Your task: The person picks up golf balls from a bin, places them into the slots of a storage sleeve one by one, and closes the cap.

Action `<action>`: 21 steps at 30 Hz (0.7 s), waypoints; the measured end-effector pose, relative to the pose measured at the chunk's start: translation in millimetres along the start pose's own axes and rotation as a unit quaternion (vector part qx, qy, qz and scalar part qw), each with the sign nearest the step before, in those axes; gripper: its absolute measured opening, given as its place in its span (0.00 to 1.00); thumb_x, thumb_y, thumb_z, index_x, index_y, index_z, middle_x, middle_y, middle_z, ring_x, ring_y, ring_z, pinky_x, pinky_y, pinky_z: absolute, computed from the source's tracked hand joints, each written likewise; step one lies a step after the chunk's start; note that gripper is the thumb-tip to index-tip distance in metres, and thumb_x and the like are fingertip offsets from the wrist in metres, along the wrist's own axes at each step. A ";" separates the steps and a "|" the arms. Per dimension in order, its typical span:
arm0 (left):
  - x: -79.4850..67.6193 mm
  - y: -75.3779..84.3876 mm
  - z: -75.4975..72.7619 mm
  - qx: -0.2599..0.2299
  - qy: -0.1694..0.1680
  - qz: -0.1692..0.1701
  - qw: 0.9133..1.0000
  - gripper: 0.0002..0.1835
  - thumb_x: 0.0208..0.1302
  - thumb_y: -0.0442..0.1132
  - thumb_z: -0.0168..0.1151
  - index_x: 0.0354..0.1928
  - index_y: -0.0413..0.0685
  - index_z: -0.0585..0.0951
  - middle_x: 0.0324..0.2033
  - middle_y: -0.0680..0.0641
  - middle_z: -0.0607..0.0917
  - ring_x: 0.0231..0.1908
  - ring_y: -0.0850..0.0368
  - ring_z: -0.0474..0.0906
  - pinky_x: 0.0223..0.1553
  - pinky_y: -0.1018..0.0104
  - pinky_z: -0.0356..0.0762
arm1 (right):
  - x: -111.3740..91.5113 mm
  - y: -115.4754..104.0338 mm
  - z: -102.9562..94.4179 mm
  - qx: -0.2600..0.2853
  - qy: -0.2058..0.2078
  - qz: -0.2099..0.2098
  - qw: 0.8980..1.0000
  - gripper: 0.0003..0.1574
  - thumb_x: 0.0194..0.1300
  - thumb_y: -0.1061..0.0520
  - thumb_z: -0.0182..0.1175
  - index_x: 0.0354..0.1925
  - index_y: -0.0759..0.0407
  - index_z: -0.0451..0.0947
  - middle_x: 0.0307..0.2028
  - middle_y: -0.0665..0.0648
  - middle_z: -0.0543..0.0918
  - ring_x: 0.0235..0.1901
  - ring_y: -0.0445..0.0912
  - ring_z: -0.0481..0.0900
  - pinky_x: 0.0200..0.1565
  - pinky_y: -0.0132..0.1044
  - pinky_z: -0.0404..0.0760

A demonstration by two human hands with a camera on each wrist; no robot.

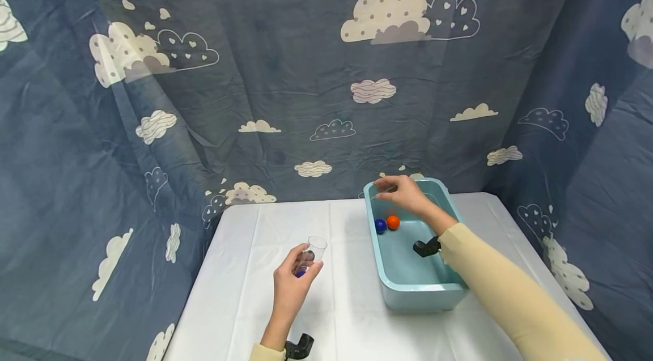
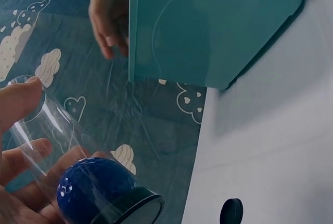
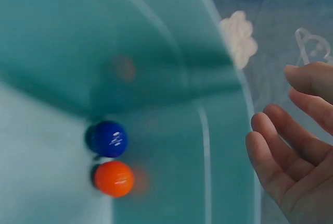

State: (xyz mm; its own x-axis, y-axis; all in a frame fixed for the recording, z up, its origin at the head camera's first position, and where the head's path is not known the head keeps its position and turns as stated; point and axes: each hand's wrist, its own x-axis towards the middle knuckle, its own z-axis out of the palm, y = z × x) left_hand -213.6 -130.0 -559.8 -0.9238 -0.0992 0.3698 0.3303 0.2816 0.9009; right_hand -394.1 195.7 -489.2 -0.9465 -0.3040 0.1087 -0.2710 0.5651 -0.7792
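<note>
Clear tube (image 1: 317, 243), gripped by left hand (image 1: 292, 287), is above the tabletop (image 1: 255, 276), inward of its left edge; right hand (image 1: 404, 193), empty, fingers relaxed, hangs near the far edge of the bin (image 1: 415, 300); overtipping could spill the tube's blue ball (image 2: 93, 182).

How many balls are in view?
3: one glossy blue ball and one orange ball inside the light-teal plastic bin, another blue ball in the clear cylindrical cup. The right arm may hide more.
</note>
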 end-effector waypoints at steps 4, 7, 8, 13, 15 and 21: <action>0.1 -3.2 -1.2 0.004 0.001 -0.008 1.000 0.26 0.59 0.51 0.75 0.58 0.52 0.81 0.41 0.54 0.88 0.40 0.60 0.85 0.45 0.56 0.84 | 6.2 17.8 2.7 -0.016 -0.013 0.030 0.999 0.26 0.66 0.55 0.68 0.61 0.59 0.80 0.51 0.62 0.84 0.51 0.57 0.81 0.52 0.54 0.79; 0.3 -5.2 -1.2 0.004 0.001 -0.012 1.000 0.26 0.58 0.51 0.75 0.58 0.53 0.81 0.41 0.53 0.88 0.40 0.60 0.85 0.44 0.57 0.84 | 9.2 29.4 4.8 -0.027 -0.020 0.049 0.998 0.26 0.66 0.55 0.68 0.61 0.60 0.79 0.52 0.63 0.84 0.53 0.58 0.80 0.53 0.56 0.78; 0.5 -5.7 -0.8 0.002 0.001 -0.013 1.000 0.25 0.58 0.50 0.76 0.57 0.55 0.81 0.41 0.52 0.88 0.40 0.60 0.85 0.44 0.56 0.84 | 9.3 33.1 5.1 -0.029 -0.022 0.057 0.998 0.26 0.66 0.56 0.68 0.61 0.61 0.79 0.53 0.64 0.84 0.54 0.59 0.80 0.54 0.56 0.78; 0.4 -6.7 0.8 -0.006 0.004 -0.016 1.000 0.24 0.57 0.49 0.77 0.56 0.55 0.82 0.40 0.51 0.88 0.40 0.59 0.85 0.44 0.52 0.84 | 11.4 56.2 7.0 -0.040 -0.034 0.092 0.994 0.27 0.66 0.58 0.67 0.61 0.64 0.78 0.56 0.68 0.81 0.56 0.61 0.78 0.55 0.56 0.78; 0.8 -6.6 0.9 -0.005 0.004 -0.016 1.000 0.24 0.57 0.49 0.77 0.56 0.55 0.82 0.40 0.52 0.88 0.39 0.59 0.85 0.44 0.53 0.84 | 12.8 65.5 7.5 -0.045 -0.038 0.102 0.993 0.27 0.66 0.59 0.67 0.61 0.65 0.78 0.56 0.69 0.81 0.56 0.62 0.78 0.54 0.56 0.78; 1.4 -7.5 1.6 -0.002 -0.002 -0.025 1.000 0.24 0.58 0.50 0.76 0.56 0.56 0.82 0.40 0.54 0.88 0.40 0.59 0.85 0.44 0.59 0.84 | 8.0 87.8 12.0 -0.040 -0.064 0.138 0.988 0.26 0.65 0.63 0.65 0.60 0.67 0.78 0.53 0.67 0.83 0.49 0.60 0.82 0.46 0.52 0.83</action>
State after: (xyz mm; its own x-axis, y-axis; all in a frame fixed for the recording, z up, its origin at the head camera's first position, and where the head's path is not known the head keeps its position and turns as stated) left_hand -217.7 -130.7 -566.4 -0.9402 -0.1092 0.3227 0.2838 0.2733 0.9191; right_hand -423.3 233.6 -564.1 -0.9578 -0.2207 -0.1844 -0.0228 0.6974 -0.7164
